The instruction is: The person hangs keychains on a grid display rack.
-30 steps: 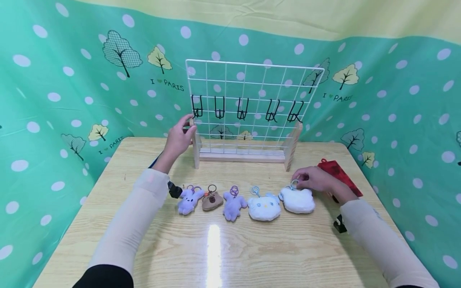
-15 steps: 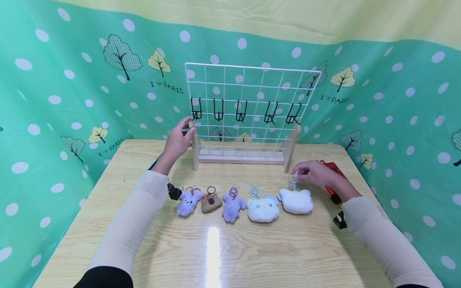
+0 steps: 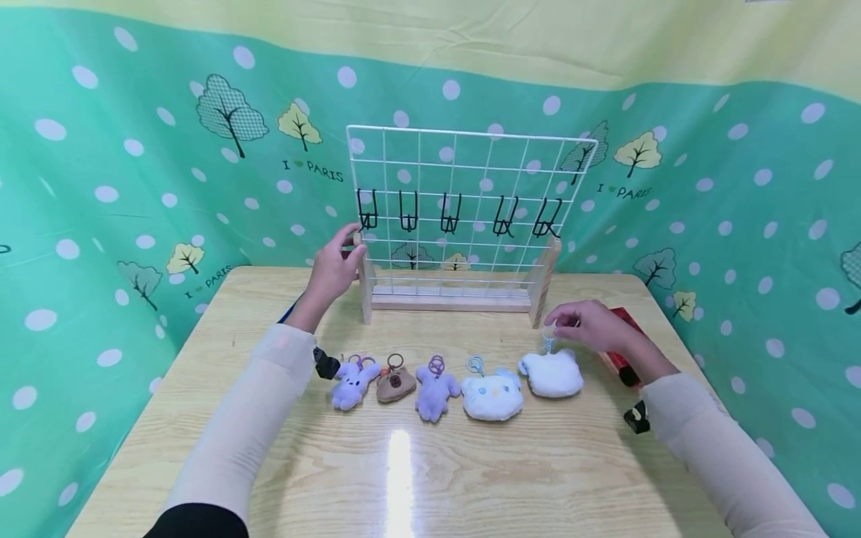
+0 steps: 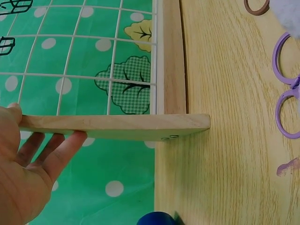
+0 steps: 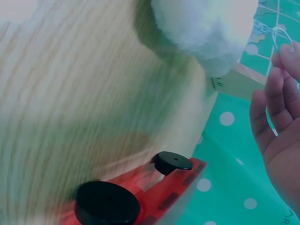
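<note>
My left hand [image 3: 334, 263] grips the left wooden upright [image 4: 117, 123] of a white wire grid rack [image 3: 471, 258], thumb on one face and fingers on the other. Several black hooks [image 3: 449, 214] hang in a row on the grid. My right hand [image 3: 584, 324] pinches the light-blue ring [image 5: 282, 35] of a white plush keychain [image 3: 553, 373], its ring end raised. In the right wrist view the plush [image 5: 206, 28] hangs near the tabletop. Left of it lie a white cat-face plush keychain [image 3: 493, 396], a purple one [image 3: 436, 392], a brown one [image 3: 395, 384] and a purple long-eared one [image 3: 350, 386].
A red object with black round parts [image 5: 108, 202] lies on the table under my right forearm. A green and yellow printed cloth [image 3: 269, 194] hangs behind the rack and along both sides. The wooden table [image 3: 471, 478] carries a bright light reflection at the front.
My right hand has raised the ring of the rightmost white plush, pulling its ring upward. My left hand stays on the upright. The head view has tilted slightly up.
</note>
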